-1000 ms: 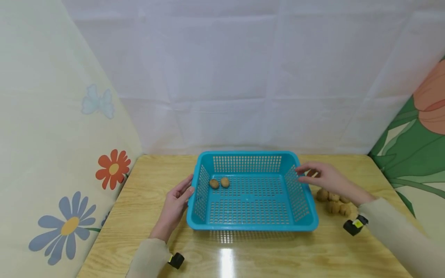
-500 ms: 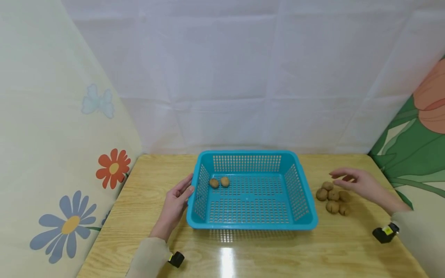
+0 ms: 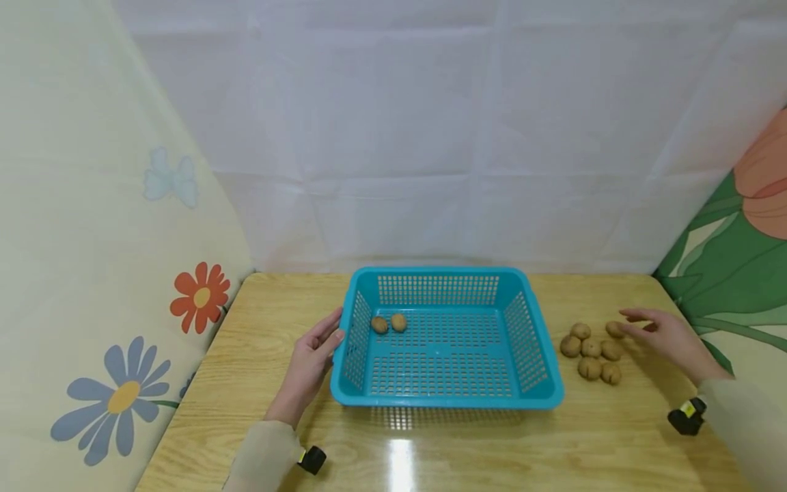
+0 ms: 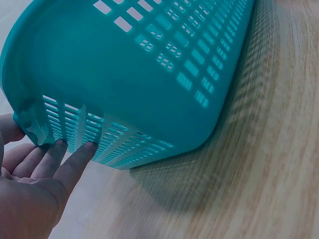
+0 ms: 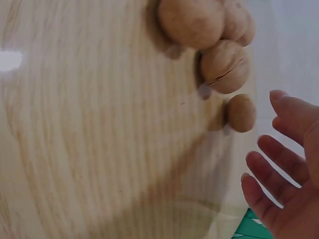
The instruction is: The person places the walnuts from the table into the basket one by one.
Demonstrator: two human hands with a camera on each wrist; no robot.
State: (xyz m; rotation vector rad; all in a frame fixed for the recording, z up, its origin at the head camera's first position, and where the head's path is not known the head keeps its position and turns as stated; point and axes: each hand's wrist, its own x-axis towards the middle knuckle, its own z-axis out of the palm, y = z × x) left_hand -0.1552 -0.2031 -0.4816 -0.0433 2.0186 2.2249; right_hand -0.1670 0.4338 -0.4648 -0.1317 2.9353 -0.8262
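A turquoise plastic basket (image 3: pixel 438 403) with slotted walls stands mid-table, holding two walnuts (image 3: pixel 389 323) at its left end. My left hand (image 3: pixel 311 359) holds the basket's left side. In the left wrist view, that hand's fingertips (image 4: pixel 88 147) lie against the slotted outer wall, with the thumb up by the rim. To the right of the basket lies a cluster of several walnuts (image 3: pixel 590 348). My right hand (image 3: pixel 669 336) is beside a single walnut (image 3: pixel 615 329) at the cluster's right. In the right wrist view, its fingers are spread and hold nothing; a small gap separates them from that walnut (image 5: pixel 241 113).
The wooden table (image 3: pixel 467 451) meets a white cloth backdrop (image 3: pixel 393 137) at its far edge. Flower-printed panels flank it on the left (image 3: pixel 123 400) and right (image 3: pixel 713 280). A black wrist camera (image 3: pixel 312 460) sits on the left wrist, and another (image 3: pixel 686 417) on the right.
My right hand has moved right, from the basket's right rim to over the walnut cluster and then to its right side. The separate walnut now shows. The left hand and basket look unmoved.
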